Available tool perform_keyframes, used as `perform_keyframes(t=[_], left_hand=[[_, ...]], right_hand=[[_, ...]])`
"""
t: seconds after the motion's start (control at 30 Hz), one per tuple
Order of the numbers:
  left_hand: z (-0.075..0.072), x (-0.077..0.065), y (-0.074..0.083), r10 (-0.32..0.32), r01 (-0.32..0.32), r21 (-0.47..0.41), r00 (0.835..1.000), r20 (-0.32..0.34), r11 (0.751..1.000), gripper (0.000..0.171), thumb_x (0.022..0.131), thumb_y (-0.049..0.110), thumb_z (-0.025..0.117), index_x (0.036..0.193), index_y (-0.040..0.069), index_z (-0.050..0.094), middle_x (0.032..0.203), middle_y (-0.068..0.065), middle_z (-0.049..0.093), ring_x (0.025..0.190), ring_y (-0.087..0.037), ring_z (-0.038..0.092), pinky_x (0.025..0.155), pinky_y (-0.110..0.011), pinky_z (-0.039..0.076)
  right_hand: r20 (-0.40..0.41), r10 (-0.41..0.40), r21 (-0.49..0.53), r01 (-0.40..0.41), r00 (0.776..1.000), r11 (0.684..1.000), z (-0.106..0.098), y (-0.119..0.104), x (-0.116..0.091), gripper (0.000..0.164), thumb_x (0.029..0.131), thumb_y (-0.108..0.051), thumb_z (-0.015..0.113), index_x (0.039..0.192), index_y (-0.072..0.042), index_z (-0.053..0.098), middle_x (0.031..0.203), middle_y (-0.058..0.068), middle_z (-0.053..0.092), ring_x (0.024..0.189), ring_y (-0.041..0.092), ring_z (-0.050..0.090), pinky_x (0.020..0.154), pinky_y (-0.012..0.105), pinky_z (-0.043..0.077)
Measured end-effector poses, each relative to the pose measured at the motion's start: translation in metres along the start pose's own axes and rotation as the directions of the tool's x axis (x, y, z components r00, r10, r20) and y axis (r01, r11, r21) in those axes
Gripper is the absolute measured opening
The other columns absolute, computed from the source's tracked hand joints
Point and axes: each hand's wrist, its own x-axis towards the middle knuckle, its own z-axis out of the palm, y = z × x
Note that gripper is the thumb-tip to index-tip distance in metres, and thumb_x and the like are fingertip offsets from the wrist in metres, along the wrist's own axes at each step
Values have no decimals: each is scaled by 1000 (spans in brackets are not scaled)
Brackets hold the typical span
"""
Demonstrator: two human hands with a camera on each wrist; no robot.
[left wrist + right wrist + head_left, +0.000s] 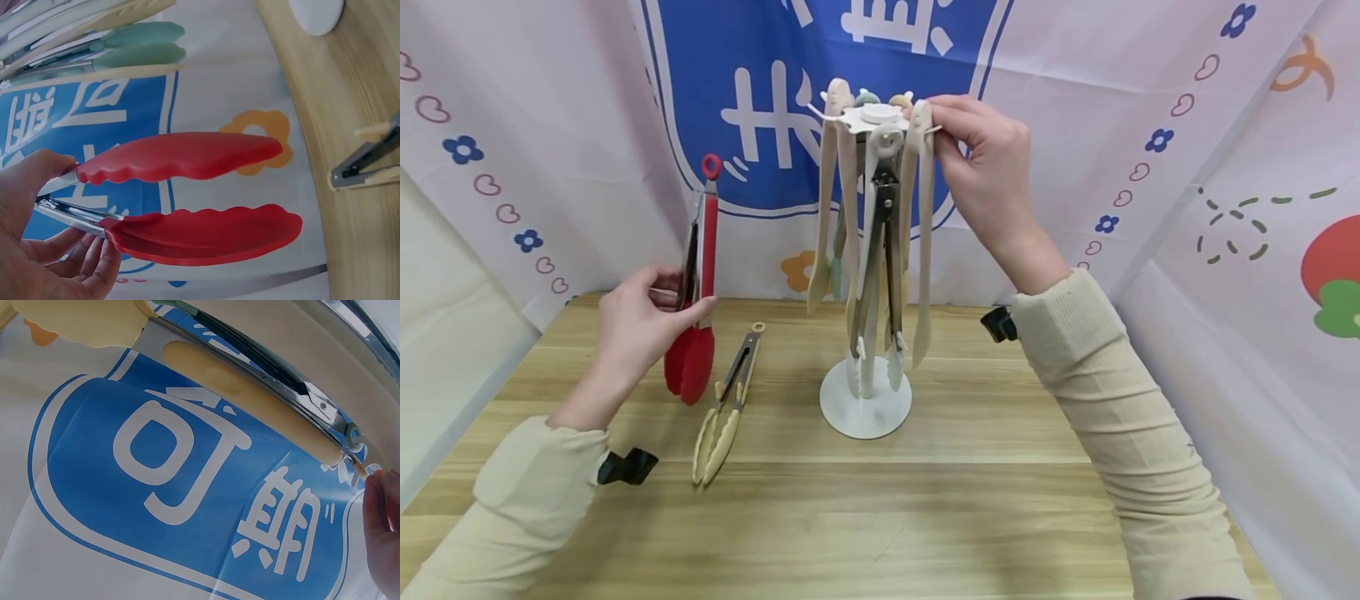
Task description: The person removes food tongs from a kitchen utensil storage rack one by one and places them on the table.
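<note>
My left hand (643, 321) grips red-tipped tongs (707, 242) upright with the red heads down. In the left wrist view the tongs' red heads (181, 156) stand apart. At the right, my right hand (988, 158) reaches to the top of a white tong stand (865, 421). Thumb and fingertips pinch near the ring end of yellow tongs (250, 403) hanging there, by a hook. Beige tongs (925, 242) hang in front of these fingertips and partly hide them in the head view.
Grey-white tongs (887, 196) and other beige tongs (827, 192) hang on the stand, with green tongs (140, 47) behind. Another pale-yellow pair of tongs (726, 408) lies on the wooden table (850, 517) left of the stand. A printed cloth backdrop (1045, 50) rises behind.
</note>
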Motion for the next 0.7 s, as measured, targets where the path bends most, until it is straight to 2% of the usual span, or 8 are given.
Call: perform_keyframes(t=[0.03,0.1,0.17,0.27,0.33,0.43,0.53,0.7], left_hand=[[0,0,-2,-2,2,6,1000,7,1000,56,77,38,70,114,-1,54,102,-18,61,69,12,46,57,-2,38],[0,1,-4,-8,7,16,1000,26,1000,57,78,37,69,115,-3,53,102,-20,61,73,2,55,56,-1,37],[0,1,-7,-13,12,25,999,47,1000,58,79,35,69,117,-5,52,103,-22,59,79,-14,60,56,-1,37],[0,1,-11,-18,15,52,997,73,999,56,80,34,68,115,-7,51,101,-24,59,88,-34,60,55,-1,36],[0,1,-15,-29,22,75,995,91,997,56,80,34,67,114,-7,51,101,-24,58,88,-35,60,58,-6,42],[1,0,-20,-48,37,103,992,114,994,56,81,37,66,113,-7,50,101,-24,58,88,-35,60,64,-24,52],[2,-1,-25,-69,54,113,989,133,992,57,82,38,65,114,-7,50,101,-24,57,89,-36,58,68,-41,53],[3,-1,-34,-88,65,150,985,151,987,55,81,36,66,111,-8,51,100,-26,58,88,-36,56,61,-31,50]], right_hand=[[-2,0,0,0,1000,1000,0,0,0,19,83,7,54,87,2,72,89,11,69,81,15,64,69,17,48],[-5,3,0,-3,1000,1000,0,0,0,18,83,8,54,87,3,72,89,11,69,81,16,64,69,16,48],[-3,6,-1,-6,1000,1000,-1,0,0,19,83,7,54,88,2,72,90,11,69,80,15,64,67,15,47],[5,7,1,-7,1000,1000,-1,-1,0,19,83,7,54,88,2,72,90,11,69,76,14,62,64,14,44],[9,7,2,-7,1000,1000,-1,-1,0,19,84,7,54,88,2,71,90,11,69,75,13,61,63,14,43],[10,6,4,-6,1000,1000,-1,-1,0,19,83,7,53,88,3,71,90,11,69,74,13,60,63,14,42],[11,10,7,-10,1000,1000,-1,-1,0,20,83,8,53,88,3,71,90,11,69,77,14,62,66,15,46],[14,16,8,-17,1000,1000,0,-1,0,20,84,8,53,88,2,71,90,11,69,81,15,64,69,16,47]])
